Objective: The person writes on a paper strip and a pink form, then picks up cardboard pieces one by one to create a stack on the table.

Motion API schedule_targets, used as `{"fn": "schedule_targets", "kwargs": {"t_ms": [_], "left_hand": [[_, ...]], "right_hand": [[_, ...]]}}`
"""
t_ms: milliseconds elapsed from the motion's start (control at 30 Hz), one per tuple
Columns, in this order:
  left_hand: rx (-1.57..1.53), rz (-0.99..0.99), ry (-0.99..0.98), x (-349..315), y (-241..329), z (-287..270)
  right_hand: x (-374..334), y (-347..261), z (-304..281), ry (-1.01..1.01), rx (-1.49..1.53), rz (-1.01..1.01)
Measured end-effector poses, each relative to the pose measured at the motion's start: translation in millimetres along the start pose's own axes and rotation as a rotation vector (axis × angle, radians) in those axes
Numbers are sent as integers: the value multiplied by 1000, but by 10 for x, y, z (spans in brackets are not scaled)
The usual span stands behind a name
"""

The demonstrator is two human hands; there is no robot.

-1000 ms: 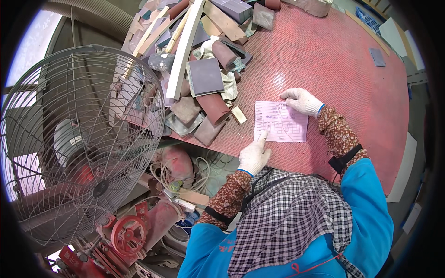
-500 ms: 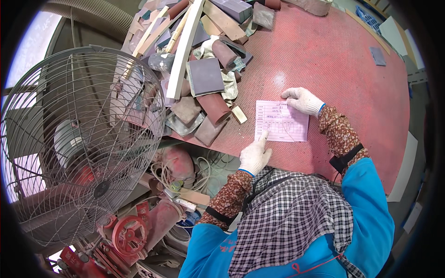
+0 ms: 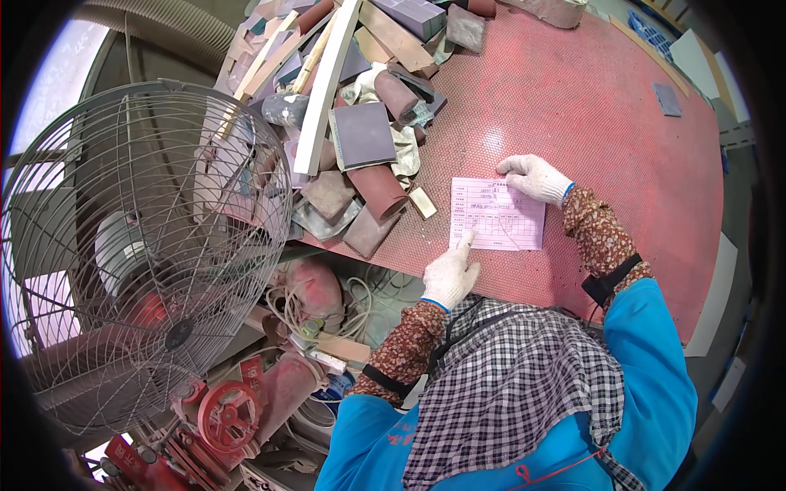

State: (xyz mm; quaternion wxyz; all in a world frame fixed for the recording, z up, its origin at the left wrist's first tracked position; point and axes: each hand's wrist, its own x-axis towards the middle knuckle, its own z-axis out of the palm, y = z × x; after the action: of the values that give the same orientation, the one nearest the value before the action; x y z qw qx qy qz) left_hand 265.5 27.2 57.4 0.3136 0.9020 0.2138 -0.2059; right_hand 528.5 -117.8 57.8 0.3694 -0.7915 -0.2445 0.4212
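A pink paper form [image 3: 496, 214] with a printed grid and handwriting lies flat on the red worktable [image 3: 639, 204]. My left hand [image 3: 449, 277], in a white knit glove, touches the form's lower left part with an outstretched index finger, the thumb apart. At the upper right edge of the form rests my right hand [image 3: 535, 178], also gloved, its fingers stretched to the left across the corner. Nothing shows inside either hand. Flowered sleeve covers reach up both forearms, and a black band [image 3: 612, 280] circles the right one.
Left of the form is a heap of sanding blocks [image 3: 366, 135], abrasive rolls [image 3: 378, 190] and wooden strips, with a long white bar [image 3: 327, 90] across it. A large wire-caged fan [image 3: 176, 334] stands at the left. Below it is a red handwheel [image 3: 229, 416] beside coiled cables.
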Motion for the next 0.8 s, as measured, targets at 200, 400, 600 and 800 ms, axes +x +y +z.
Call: {"fn": "schedule_targets", "kwargs": {"t_ms": [200,400,600,800], "left_hand": [[6,-11,-17,-3,25,-32],[14,-14,-22,9,3,-3],[-13,-18,-25,-3,37,-60],[-33,7,-73,-12,17,-50]], "right_hand": [[22,30,-2,-1,-34,-13],[35,48,4,-1,-27,-1],[17,20,-5,-11,-33,2],[0,-18,-9,-6,-63,4]]}}
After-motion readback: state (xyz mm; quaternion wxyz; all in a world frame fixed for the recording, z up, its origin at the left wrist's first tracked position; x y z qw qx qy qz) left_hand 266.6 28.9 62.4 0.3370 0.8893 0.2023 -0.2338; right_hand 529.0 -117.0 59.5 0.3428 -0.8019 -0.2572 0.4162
